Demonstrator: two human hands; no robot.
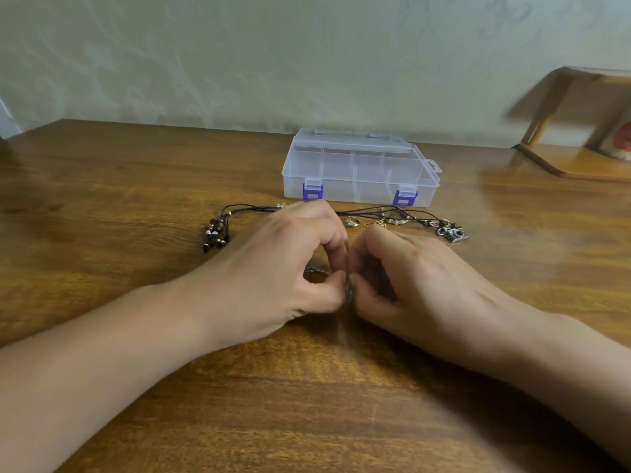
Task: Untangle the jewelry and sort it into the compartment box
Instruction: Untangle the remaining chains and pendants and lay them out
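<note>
Left hand [290, 264] and right hand [399, 274] are seen fingertip to fingertip on the wooden table [307, 387], fingers curled. A small braided metal piece [346, 288] is pinched between both thumbs and forefingers; part of it loops out under the left hand. The compartment box [360, 169], clear with blue latches, is closed, behind the hands. Black cords [375, 211] with bead tassel [215, 233] and camera charm [456, 233] lie between box and hands. No legible writing is seen.

no readable text, no labels or numbers on the compartment box [358, 165], none on the table [136, 186]
</note>
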